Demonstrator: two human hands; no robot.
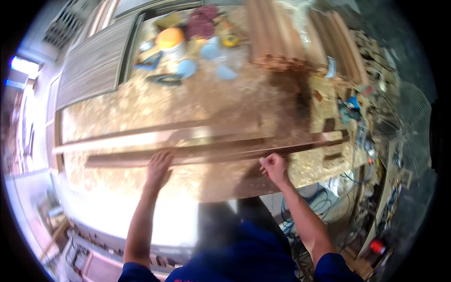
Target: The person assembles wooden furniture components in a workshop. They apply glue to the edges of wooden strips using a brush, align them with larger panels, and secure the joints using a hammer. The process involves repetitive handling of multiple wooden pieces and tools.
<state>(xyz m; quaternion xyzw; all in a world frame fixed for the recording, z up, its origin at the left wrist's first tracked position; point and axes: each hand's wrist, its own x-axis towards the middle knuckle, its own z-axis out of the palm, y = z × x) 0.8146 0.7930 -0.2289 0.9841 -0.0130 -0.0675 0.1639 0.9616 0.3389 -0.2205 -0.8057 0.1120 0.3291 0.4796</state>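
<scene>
Steadying a long dark wooden strip on the counter, the person leans over the near edge with both arms out. The left hand lies flat and spread on the strip toward its left part, fingers pressing down rather than wrapping. The right hand is curled narrow, pinching the strip's near edge further to the right — whether it holds some small thing as well cannot be told. The strip lies lengthwise across the counter, just beside and nearer than a paler strip that runs parallel to it.

Judging from this, the step in hand is lining up or holding down the dark strip against its neighbour. Any following move would call for even pressure from both hands, so the long piece does not swing at its free ends.

Further back stand an orange-lidded tub, pale blue discs, a heap of dark red sanding pads and a stack of wooden mouldings — all well apart from the hands. A grooved panel lies at the far left.
</scene>
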